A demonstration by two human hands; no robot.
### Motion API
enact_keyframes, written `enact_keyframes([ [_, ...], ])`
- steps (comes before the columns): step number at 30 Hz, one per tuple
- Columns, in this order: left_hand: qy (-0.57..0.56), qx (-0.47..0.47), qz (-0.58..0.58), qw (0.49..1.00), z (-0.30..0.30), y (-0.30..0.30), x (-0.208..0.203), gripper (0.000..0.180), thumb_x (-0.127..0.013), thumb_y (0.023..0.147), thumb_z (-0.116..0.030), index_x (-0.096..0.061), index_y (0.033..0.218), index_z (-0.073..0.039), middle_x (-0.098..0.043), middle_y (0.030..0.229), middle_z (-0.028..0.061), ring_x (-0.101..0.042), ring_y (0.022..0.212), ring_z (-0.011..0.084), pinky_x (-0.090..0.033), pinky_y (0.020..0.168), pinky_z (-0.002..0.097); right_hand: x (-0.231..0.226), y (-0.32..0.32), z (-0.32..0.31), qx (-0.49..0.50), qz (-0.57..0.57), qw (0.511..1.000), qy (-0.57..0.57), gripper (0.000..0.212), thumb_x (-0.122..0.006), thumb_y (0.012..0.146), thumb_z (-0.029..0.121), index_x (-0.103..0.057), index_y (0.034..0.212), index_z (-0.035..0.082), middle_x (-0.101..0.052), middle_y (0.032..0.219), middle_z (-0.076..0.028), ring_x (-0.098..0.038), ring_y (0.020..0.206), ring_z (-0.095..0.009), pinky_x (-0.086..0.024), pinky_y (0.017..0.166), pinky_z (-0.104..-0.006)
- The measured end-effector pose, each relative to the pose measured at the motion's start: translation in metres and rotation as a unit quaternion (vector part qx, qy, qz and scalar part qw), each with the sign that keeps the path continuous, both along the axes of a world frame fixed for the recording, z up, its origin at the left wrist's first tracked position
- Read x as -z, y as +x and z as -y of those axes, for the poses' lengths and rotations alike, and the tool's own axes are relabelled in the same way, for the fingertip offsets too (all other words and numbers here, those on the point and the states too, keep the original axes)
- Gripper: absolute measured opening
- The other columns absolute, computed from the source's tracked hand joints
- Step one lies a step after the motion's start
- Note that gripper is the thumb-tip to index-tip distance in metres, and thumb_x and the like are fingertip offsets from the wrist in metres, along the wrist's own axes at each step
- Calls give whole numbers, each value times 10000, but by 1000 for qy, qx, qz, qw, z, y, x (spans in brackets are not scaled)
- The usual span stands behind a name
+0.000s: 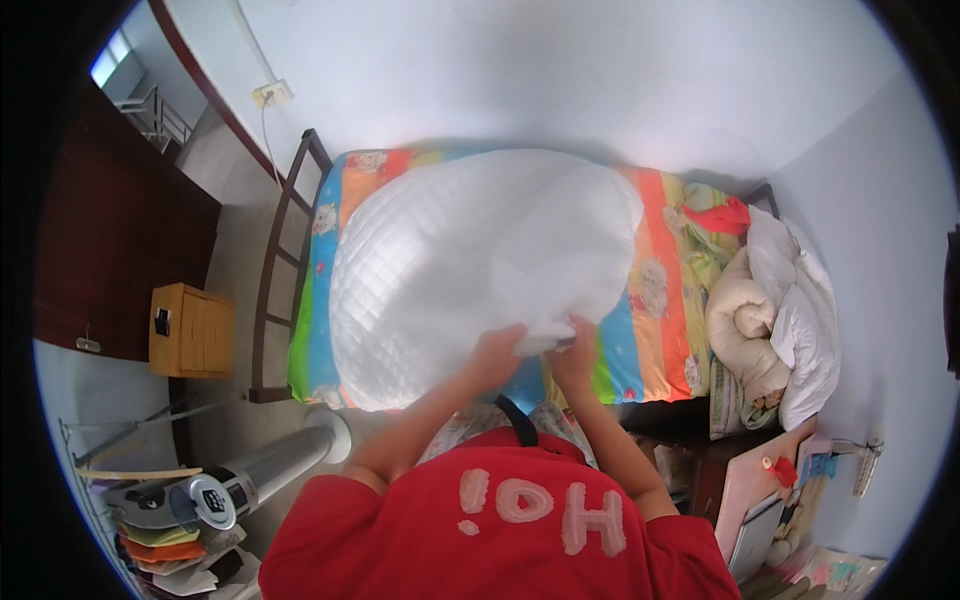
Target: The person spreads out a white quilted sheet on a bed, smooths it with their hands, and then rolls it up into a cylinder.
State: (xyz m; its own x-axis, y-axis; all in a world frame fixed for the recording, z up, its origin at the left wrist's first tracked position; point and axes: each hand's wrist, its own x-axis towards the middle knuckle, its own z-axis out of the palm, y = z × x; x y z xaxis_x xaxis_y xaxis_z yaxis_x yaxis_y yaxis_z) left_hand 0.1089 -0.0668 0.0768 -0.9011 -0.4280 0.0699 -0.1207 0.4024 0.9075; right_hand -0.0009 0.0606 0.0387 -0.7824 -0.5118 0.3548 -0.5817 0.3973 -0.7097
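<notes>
A large white quilted bed cover [450, 250] lies spread in a rounded shape over the bed, its diamond stitching plainest at the left. At its near edge, my left hand [497, 354] is closed on a gathered bit of the fabric. My right hand [573, 358] pinches the same edge a short way to the right. Between the two hands the white cloth is bunched up. Beneath it, a striped bedsheet [655, 340] in orange, blue, green and yellow shows around the cover.
A dark metal bed frame [270, 290] bounds the left end. Rolled beige bedding [745, 315] and a white pillow-like bundle [805, 350] are heaped at the right end, near a red cloth [722, 215]. A silver tower appliance [275, 470] and wooden cabinet [195, 330] stand left.
</notes>
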Motion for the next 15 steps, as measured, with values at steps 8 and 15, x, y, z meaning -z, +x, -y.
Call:
enact_keyframes([
  [8, 36, 192, -105, 975, 0, 9, -110, 109, -592, 748, -43, -589, 851, -10, -586, 711, 66, -510, 662, 94, -420, 599, 258, 203, -119, -101, 231, 196, 947, -107, 304, -584, 753, 109, -538, 1046, 40, -578, 972, -174, -553, 907, -327, -435, 807, -384],
  [15, 223, -38, -96, 969, 56, 78, -120, 213, -600, 667, 38, -624, 876, 4, -614, 792, 14, -552, 725, 81, -435, 630, 228, -152, -169, 4, 83, 11, 952, -293, 388, -542, 770, 6, -482, 1154, -2, -520, 1103, -165, -541, 904, -228, -445, 802, -315],
])
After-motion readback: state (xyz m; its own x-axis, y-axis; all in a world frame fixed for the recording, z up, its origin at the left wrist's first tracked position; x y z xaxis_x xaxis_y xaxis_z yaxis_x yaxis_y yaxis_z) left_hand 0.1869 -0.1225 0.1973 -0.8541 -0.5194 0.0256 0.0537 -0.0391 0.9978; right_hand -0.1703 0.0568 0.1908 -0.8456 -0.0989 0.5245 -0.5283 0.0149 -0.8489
